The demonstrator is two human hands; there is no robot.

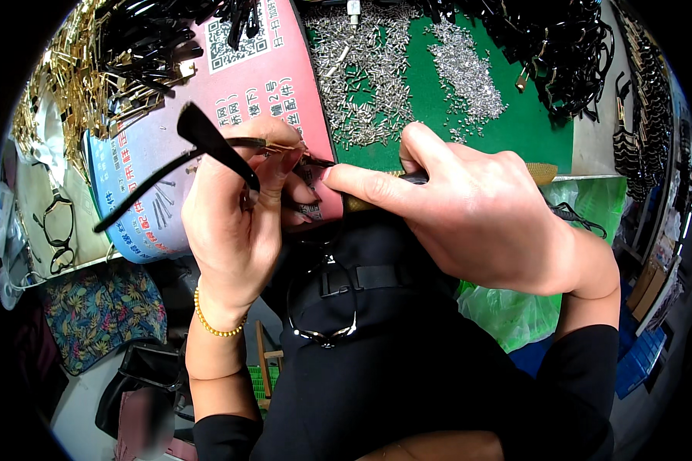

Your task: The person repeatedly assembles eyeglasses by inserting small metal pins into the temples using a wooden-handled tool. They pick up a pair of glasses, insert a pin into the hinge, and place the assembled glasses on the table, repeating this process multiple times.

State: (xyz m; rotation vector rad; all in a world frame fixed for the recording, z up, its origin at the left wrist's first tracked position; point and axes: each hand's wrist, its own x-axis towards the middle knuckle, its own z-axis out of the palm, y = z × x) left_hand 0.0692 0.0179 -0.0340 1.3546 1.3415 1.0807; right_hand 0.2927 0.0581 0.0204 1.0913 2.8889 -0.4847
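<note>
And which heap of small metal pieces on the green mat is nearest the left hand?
The broad heap, beside the pink-blue sheet; the narrower heap lies farther right of the left hand.

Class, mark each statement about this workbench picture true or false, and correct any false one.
1. The left hand holds black eyeglass temples. True.
2. A beaded bracelet circles the right wrist. False: the gold beaded bracelet is on the left wrist.
3. Small silver metal pieces lie on the green mat. True.
4. Floral fabric shows at the picture's right side. False: the floral fabric is at the left.
5. The person's sleeves are white. False: they are black.
</note>
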